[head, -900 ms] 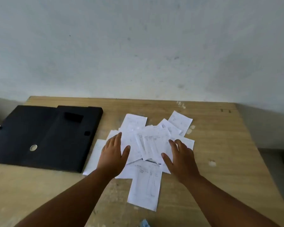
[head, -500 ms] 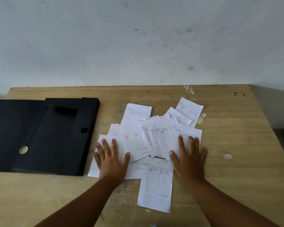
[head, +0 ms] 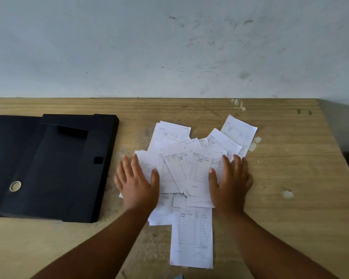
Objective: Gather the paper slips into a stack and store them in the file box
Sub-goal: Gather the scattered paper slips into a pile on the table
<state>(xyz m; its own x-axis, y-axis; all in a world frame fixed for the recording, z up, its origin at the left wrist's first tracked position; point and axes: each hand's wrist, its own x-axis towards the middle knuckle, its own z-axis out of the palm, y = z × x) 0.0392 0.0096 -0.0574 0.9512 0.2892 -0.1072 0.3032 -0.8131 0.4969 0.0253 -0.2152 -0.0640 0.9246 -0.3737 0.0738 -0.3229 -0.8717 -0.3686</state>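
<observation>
Several white paper slips [head: 189, 168] with printed tables and handwriting lie fanned and overlapping in the middle of the wooden table [head: 290, 178]. One slip [head: 191, 238] sticks out toward me between my forearms. My left hand [head: 137, 184] lies flat, palm down, fingers spread, on the pile's left edge. On the right edge my right hand [head: 231, 184] presses flat in the same way. A black file box [head: 48, 168] lies open and flat on the table to the left, apart from the slips.
A pale, scuffed wall [head: 169, 47] rises right behind the table's far edge. The table's right edge [head: 338, 158] drops off at the right. A small blue scrap [head: 178, 276] shows at the bottom edge.
Both hands have slid outward to the left and right edges of the pile, fingers spread wider. The view has tilted down, so the table sits higher and larger in frame.
</observation>
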